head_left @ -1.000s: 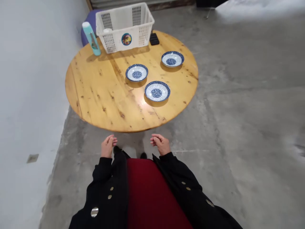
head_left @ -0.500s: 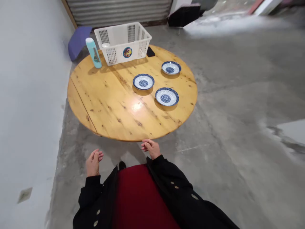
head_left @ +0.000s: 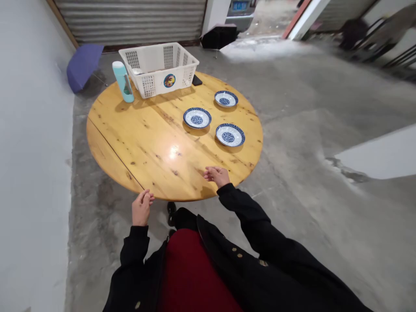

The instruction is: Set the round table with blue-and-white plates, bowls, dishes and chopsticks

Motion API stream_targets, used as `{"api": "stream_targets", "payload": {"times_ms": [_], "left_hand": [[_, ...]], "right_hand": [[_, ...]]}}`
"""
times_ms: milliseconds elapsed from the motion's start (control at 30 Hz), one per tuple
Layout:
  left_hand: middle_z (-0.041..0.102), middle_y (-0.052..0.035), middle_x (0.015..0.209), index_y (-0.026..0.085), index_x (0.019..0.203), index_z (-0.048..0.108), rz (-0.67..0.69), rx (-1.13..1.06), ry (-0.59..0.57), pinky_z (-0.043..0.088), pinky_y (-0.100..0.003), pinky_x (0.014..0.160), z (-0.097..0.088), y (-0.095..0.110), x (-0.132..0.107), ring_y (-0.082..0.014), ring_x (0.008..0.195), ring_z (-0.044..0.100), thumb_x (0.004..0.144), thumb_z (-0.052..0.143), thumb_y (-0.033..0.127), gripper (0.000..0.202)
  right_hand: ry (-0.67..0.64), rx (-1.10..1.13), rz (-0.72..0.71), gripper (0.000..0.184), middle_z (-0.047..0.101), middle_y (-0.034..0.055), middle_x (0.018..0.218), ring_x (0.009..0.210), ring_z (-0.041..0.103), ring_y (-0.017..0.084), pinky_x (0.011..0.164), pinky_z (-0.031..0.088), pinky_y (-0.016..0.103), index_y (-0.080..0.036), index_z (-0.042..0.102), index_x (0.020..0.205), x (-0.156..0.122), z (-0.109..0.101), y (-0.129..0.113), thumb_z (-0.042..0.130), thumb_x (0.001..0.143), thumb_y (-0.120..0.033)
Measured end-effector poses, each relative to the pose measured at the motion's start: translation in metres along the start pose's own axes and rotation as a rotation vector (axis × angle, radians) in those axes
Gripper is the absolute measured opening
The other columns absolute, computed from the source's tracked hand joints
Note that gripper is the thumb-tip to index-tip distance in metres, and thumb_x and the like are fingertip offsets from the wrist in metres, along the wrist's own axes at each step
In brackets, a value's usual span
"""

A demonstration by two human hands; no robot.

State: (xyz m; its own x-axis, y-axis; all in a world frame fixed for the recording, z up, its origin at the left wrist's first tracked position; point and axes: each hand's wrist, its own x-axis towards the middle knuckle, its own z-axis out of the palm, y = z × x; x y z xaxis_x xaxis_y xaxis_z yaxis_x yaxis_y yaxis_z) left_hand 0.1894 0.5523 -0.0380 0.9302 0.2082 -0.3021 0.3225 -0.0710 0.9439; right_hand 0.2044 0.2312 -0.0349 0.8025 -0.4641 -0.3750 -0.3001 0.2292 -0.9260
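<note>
Three blue-and-white patterned plates lie face up on a round wooden table (head_left: 143,143). One plate (head_left: 197,118) is left of the other two, one (head_left: 230,135) is nearest me on the right, and one (head_left: 226,99) is farthest back. My right hand (head_left: 217,174) hovers over the near part of the tabletop, loosely bent, fingers apart, holding nothing. It is closest to the near right plate but does not touch it. My left hand (head_left: 142,208) hangs by the table's near left edge, empty, with relaxed, half-curled fingers.
At the back of the table stands a white plastic basket (head_left: 159,84) with something pale inside. A light-blue bottle (head_left: 123,82) stands left of it, and a black phone (head_left: 196,80) lies to its right. Umbrellas sit on the floor behind; a wall (head_left: 35,151) runs along the left.
My right hand has moved forward from below the table edge to above the tabletop. My left hand has come up and right, nearer the edge. The view has shifted; the plates stay put.
</note>
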Motion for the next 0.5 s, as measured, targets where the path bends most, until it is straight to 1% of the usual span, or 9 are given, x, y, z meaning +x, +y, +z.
{"api": "stream_targets", "payload": {"times_ms": [100,233,367,433,500], "left_hand": [[0.073,-0.0123,0.088,0.009,0.104,0.07,-0.009,0.011,-0.048,0.056,-0.031,0.07,0.0,0.001,0.019,-0.0206,0.077,0.071,0.072,0.065,0.048,0.05],[0.074,-0.0131,0.091,0.009,0.106,0.069,-0.024,0.087,-0.046,0.057,-0.033,0.074,-0.018,0.01,0.047,-0.0222,0.081,0.072,0.072,0.064,0.052,0.055],[0.074,-0.0131,0.096,0.01,0.11,0.068,-0.039,0.187,-0.063,0.058,-0.035,0.078,-0.038,0.031,0.078,-0.0234,0.085,0.072,0.076,0.06,0.055,0.058],[0.074,-0.0126,0.097,0.011,0.111,0.068,-0.054,0.223,-0.072,0.058,-0.036,0.079,-0.042,0.043,0.094,-0.0237,0.086,0.072,0.077,0.06,0.057,0.058],[0.074,-0.0123,0.098,0.012,0.113,0.068,-0.069,0.245,-0.087,0.058,-0.037,0.081,-0.042,0.055,0.111,-0.0237,0.087,0.072,0.077,0.06,0.059,0.059]], "right_hand": [[0.082,-0.078,0.032,0.01,0.066,0.0036,0.062,0.047,0.062,0.012,0.044,0.05,0.022,-0.013,0.062,0.078,0.048,0.015,-0.025,0.064,0.079,-0.023],[0.176,-0.114,0.058,0.012,0.062,0.0015,0.059,0.042,0.059,0.011,0.04,0.047,0.02,-0.015,0.056,0.079,0.121,0.04,-0.051,0.06,0.086,-0.023],[0.297,-0.133,0.084,0.015,0.059,-0.001,0.058,0.042,0.057,0.011,0.04,0.047,0.02,-0.014,0.056,0.09,0.194,0.061,-0.067,0.057,0.091,-0.029],[0.342,-0.18,0.083,0.019,0.057,-0.001,0.058,0.044,0.058,0.012,0.041,0.049,0.021,-0.013,0.056,0.094,0.226,0.069,-0.071,0.055,0.093,-0.032],[0.365,-0.267,0.062,0.024,0.057,0.0003,0.056,0.044,0.059,0.014,0.043,0.052,0.025,-0.012,0.057,0.094,0.255,0.075,-0.071,0.053,0.094,-0.035]]}}
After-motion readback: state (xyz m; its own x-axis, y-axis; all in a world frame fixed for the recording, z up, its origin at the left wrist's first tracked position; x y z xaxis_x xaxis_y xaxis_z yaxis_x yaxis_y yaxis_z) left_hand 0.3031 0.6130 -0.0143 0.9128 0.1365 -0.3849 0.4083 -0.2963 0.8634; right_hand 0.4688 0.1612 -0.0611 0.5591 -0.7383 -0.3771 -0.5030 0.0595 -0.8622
